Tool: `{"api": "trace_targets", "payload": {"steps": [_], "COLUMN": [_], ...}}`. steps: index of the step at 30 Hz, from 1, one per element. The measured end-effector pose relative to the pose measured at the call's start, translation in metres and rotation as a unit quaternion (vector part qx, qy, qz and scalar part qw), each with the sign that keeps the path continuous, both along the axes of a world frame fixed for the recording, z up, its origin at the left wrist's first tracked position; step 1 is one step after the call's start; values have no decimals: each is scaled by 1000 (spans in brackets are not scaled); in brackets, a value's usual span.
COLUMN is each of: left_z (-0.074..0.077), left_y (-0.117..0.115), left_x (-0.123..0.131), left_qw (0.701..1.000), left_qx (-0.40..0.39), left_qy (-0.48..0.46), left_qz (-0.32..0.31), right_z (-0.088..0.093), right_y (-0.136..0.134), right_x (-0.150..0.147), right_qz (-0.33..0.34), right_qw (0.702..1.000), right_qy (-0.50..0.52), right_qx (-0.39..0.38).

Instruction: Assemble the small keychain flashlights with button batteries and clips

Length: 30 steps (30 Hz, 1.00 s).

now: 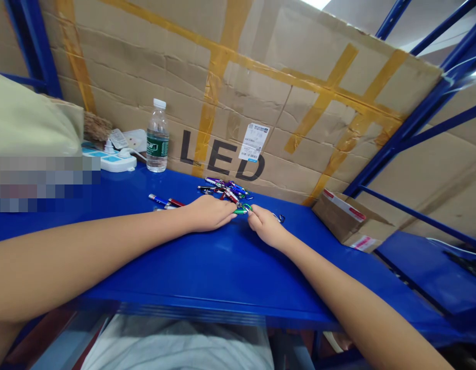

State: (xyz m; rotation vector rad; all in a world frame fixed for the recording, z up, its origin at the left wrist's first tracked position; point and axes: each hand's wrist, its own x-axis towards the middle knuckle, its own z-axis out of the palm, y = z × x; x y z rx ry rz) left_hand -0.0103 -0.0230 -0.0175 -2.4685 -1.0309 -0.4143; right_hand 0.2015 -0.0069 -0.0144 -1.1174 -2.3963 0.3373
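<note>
My left hand [212, 213] lies low over the blue table, its fingers closed on a slim green metallic tube [241, 211], apparently a keychain penlight. A green carabiner [246, 206] at the tube's end is pinched by my right hand [265, 224]. Just behind the hands is a pile of small penlights [232, 189] in blue, purple, red and black. A blue-and-silver penlight [160, 200] and a red one [176, 202] lie left of my left hand, partly behind the wrist. To the right of my right hand rests a dark carabiner [281, 218].
On the blue table [222, 272], a water bottle [157, 139] stands at the back left beside a power strip [116, 162]. A small open cardboard box [343, 221] sits at the right. Behind rises a large taped carton [145, 67]. A pale sleeve [33, 118] shows at the left.
</note>
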Motion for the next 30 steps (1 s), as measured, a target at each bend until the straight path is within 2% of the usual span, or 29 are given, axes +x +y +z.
{"api": "trace_targets", "payload": {"steps": [14,22,27,30], "left_z": [4,3,6,9], "left_y": [-6,-8,0,2], "left_x": [2,6,2,-2], "left_qw": [1000,999,993,991], "left_qx": [2,3,-20,-37], "left_qy": [0,0,-54,-68], "left_qz": [17,46,106,106], "right_z": [1,5,3,2], "right_y": [-4,-3,-15,-19], "right_x": [-3,0,-9,-12], "right_qz": [-9,-7,44,56], "right_qw": [1000,1000,998,998], "right_qy": [19,-14,-44,-22], "right_qx": [-8,5,-16,-22]}}
